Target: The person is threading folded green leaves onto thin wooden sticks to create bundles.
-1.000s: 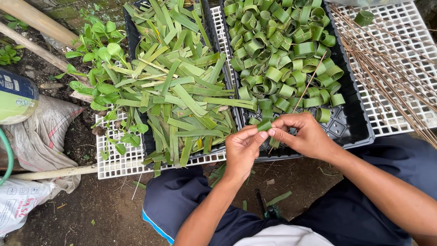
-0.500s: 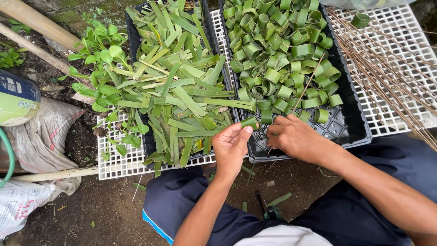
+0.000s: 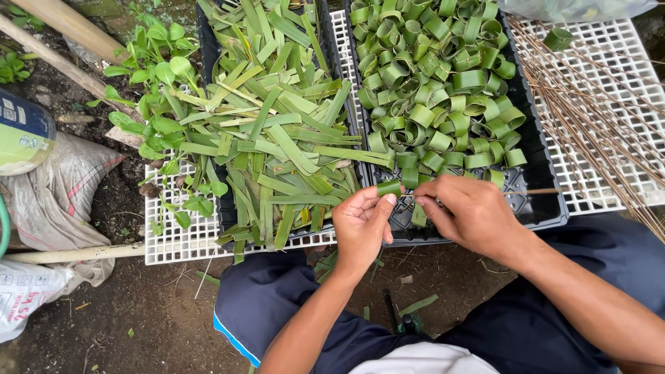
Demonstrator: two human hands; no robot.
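Head view: thin stick point(image 3: 533, 192) horizontal, tip leftward.

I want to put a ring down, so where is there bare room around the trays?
Bare: the near end of the ring tray beside the right hand, and the white grid below the sticks. Crowded: the leaf strips and the rings.

Leafy green seedlings point(image 3: 163, 76) seen left of the trays. Bamboo poles point(image 3: 62, 24) laid across dark soil point(image 3: 111, 201). Grey sacks point(image 3: 59, 183) piled at left, green hose point(image 3: 3, 228) beside them.
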